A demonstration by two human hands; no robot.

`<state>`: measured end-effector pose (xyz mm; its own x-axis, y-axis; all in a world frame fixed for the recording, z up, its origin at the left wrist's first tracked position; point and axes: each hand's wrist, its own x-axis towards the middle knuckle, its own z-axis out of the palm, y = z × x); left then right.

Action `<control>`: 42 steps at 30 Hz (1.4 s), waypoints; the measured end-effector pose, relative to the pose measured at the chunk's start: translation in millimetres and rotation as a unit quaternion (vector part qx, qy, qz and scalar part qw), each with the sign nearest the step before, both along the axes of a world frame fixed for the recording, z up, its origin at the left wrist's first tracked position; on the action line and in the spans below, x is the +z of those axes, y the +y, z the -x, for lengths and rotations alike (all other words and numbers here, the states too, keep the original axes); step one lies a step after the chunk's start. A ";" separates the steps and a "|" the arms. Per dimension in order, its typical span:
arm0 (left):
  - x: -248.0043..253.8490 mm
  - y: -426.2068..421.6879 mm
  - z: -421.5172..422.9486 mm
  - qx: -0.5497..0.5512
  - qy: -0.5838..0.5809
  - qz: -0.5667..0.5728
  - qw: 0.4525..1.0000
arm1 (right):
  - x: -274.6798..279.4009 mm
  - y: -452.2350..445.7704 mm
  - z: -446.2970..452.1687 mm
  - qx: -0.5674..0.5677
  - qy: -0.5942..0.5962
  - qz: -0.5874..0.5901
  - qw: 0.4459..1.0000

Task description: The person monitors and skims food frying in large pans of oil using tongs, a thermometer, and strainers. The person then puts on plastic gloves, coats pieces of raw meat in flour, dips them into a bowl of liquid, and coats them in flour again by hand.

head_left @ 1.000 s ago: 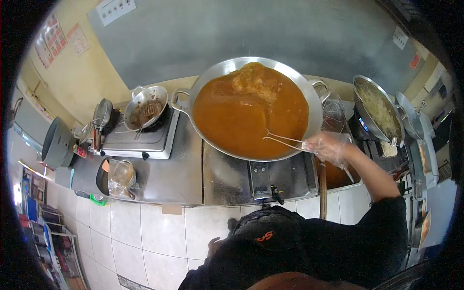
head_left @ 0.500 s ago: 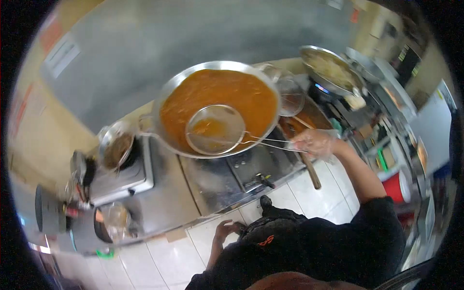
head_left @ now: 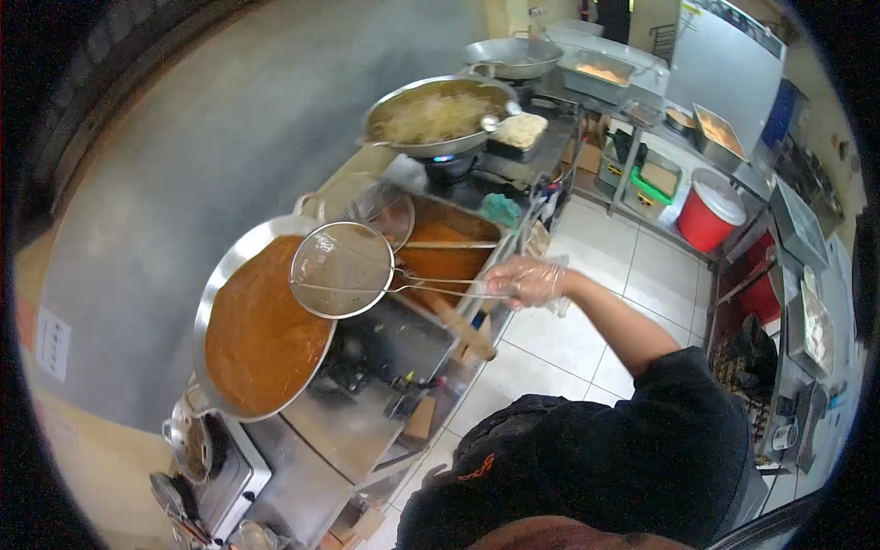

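My right hand [head_left: 527, 280], in a clear plastic glove, is closed around the wire handle of a round mesh strainer [head_left: 341, 268]. The strainer is raised over the right edge of a large metal wok [head_left: 218, 277] of orange-brown sauce [head_left: 264, 335]. Behind it, a second strainer [head_left: 392, 213] rests at a rectangular tray [head_left: 460, 212] that also contains orange-brown liquid. A wooden handle [head_left: 472, 337] sticks out over the tray's near side, below my right hand. My left hand is out of sight.
Farther back, a wok [head_left: 431, 148] of bubbling yellowish oil stands on a lit burner, beside a pale block-shaped food [head_left: 520, 130]. A small pan [head_left: 191, 447] sits on a white stove [head_left: 240, 486] at lower left. A red bucket [head_left: 706, 220] stands by the right-hand shelves.
My view has turned right. The strainer has moved from over the sauce's middle to the wok's right edge, still in my right hand. My left hand has left the view.
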<state>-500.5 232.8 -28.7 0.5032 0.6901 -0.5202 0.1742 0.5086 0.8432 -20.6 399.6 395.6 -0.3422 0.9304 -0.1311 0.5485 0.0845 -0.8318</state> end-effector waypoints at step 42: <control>-48.6 90.6 -521.7 0.073 0.144 -0.126 0.979 | -101.3 140.8 -256.2 0.136 -0.294 -0.246 0.914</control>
<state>21.2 323.4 -77.3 0.2476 0.8683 -0.4298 0.3653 0.3273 0.8715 235.6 540.3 294.3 -0.5741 0.8176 0.0439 0.7917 0.5680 -0.2249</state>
